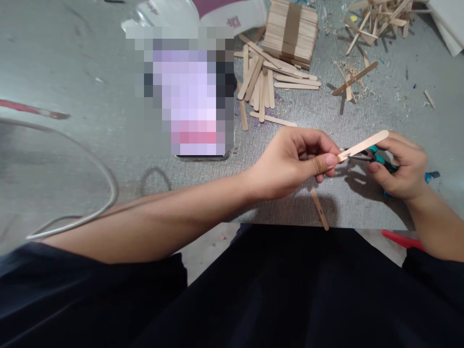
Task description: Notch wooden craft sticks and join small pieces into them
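Note:
My left hand [295,162] pinches one end of a wooden craft stick [364,144] between thumb and fingers. The stick slants up to the right above the grey table [90,72]. My right hand [402,169] is closed round a teal-handled cutter [377,157], whose metal jaws meet the stick close to my left fingertips. A short cut piece of stick [319,209] lies on the table just below both hands, near the front edge.
Loose sticks [263,87] and a banded bundle of sticks [292,31] lie at the back. A glued stick structure [380,19] stands far right among shavings. A blurred phone [190,92] lies centre-left, a white cable [90,212] at left, a red tool [402,239] below the edge.

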Demonstrator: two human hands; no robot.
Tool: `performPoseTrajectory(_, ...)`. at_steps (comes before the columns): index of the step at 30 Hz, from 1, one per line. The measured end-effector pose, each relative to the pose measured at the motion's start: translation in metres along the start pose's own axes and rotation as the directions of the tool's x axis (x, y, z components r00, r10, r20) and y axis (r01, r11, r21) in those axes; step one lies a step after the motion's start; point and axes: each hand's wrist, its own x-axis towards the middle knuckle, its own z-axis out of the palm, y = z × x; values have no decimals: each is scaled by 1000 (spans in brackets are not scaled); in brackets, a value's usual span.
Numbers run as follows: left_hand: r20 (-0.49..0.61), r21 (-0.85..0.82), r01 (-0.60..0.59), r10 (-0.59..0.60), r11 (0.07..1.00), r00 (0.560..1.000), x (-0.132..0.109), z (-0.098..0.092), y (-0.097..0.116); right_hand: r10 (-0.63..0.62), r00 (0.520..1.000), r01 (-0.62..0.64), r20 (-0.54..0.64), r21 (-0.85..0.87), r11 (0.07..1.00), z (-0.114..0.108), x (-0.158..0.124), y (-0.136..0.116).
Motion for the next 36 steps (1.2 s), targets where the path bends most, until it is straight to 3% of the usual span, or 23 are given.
performPoseTrajectory(6,42,-22,39,-38,999,998,-2,0,1,-74,997,75,24,-54,996,-2,-1,2)
performPoseTrajectory(20,79,2,25,-25,1000,997,-6,1,1,-75,997,73,-18,-115,991,-2,-4,-3)
performPoseTrajectory(30,75,-62,12,-7,998,997,-4,1,3,-7,999,7,-45,-11,1000,3,0,-2)
performPoseTrajectory(36,35,-69,65,-63,995,997,-7,4,7,-85,992,88,-97,28,996,6,0,5)
